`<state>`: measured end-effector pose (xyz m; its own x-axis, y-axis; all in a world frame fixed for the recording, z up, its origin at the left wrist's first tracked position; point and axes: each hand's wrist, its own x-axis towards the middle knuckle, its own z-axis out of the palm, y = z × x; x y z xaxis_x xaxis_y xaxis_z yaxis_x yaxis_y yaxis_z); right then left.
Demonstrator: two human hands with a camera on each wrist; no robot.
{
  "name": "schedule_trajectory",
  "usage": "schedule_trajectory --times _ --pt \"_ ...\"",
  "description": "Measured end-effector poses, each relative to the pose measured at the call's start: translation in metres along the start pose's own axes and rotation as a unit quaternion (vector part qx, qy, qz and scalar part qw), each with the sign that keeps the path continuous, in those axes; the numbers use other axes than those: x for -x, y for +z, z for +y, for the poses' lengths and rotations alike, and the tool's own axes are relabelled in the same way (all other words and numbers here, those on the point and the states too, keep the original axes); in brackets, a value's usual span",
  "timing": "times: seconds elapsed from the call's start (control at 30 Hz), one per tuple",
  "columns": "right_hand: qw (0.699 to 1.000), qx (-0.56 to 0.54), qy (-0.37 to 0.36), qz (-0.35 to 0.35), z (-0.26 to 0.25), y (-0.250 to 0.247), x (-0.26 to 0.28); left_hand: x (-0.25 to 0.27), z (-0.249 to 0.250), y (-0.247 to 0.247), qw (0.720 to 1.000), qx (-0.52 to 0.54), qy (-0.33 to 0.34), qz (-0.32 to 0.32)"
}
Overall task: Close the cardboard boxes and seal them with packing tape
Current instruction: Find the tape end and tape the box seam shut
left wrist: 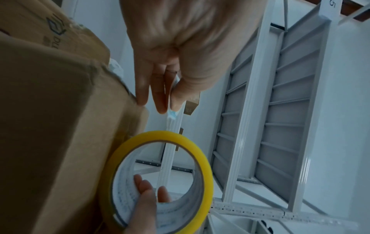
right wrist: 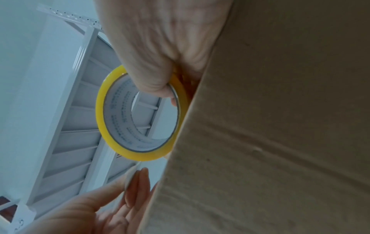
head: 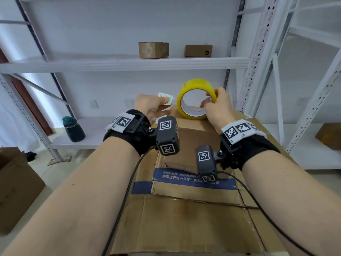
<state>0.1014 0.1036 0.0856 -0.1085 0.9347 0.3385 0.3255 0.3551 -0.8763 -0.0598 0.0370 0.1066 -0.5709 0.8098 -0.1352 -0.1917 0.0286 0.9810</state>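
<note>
Cardboard box [head: 190,137] below; right hand [head: 218,106] grips tape roll [head: 193,100], left hand [head: 149,106] pinches card [head: 166,98].

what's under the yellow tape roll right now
The tape roll, gripped by the right hand, stands on edge on the top of a closed cardboard box. What is inside that box cannot be seen; its flaps cover it.

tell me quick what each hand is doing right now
Left hand: pinching a small card between thumb and fingers.
Right hand: gripping the yellow tape roll, fingers through its core, at the cardboard box.
</note>
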Motion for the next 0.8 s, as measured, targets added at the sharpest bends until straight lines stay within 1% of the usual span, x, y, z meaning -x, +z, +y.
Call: schedule_trajectory --times 0.1,0.13,0.2,0.23,0.3,0.43,0.53,0.63,0.8 --pt "1.000 -0.016 -0.003 -0.024 -0.002 -0.003 0.004 -0.004 -0.005 -0.003 0.999 -0.023 0.022 0.025" --pt "0.999 -0.016 -0.003 -0.038 -0.003 -0.003 0.004 -0.005 -0.007 -0.005 1.000 -0.017 0.010 0.022" --pt "0.998 -0.004 -0.002 -0.058 -0.004 -0.002 0.004 -0.005 -0.010 -0.010 0.999 0.012 -0.038 0.004" --pt "0.998 0.003 -0.004 -0.058 -0.004 0.000 0.003 -0.004 -0.011 -0.012 0.998 0.022 -0.059 -0.003" --pt "0.999 0.006 -0.010 -0.047 -0.005 0.005 0.002 -0.003 -0.012 -0.015 0.997 0.029 -0.076 -0.007" --pt "0.997 -0.044 0.006 -0.061 -0.010 0.012 -0.001 0.000 -0.011 -0.018 0.996 0.024 -0.081 -0.001" --pt "0.998 -0.038 -0.007 -0.056 -0.009 0.013 -0.001 0.001 -0.012 -0.019 0.997 0.024 -0.079 -0.004" --pt "0.998 -0.046 -0.018 -0.046 -0.009 0.013 -0.002 0.001 -0.013 -0.022 0.996 0.047 -0.075 -0.011" --pt "0.998 -0.036 -0.020 -0.056 -0.014 0.011 -0.006 0.000 -0.014 -0.029 0.993 0.080 -0.083 -0.040"
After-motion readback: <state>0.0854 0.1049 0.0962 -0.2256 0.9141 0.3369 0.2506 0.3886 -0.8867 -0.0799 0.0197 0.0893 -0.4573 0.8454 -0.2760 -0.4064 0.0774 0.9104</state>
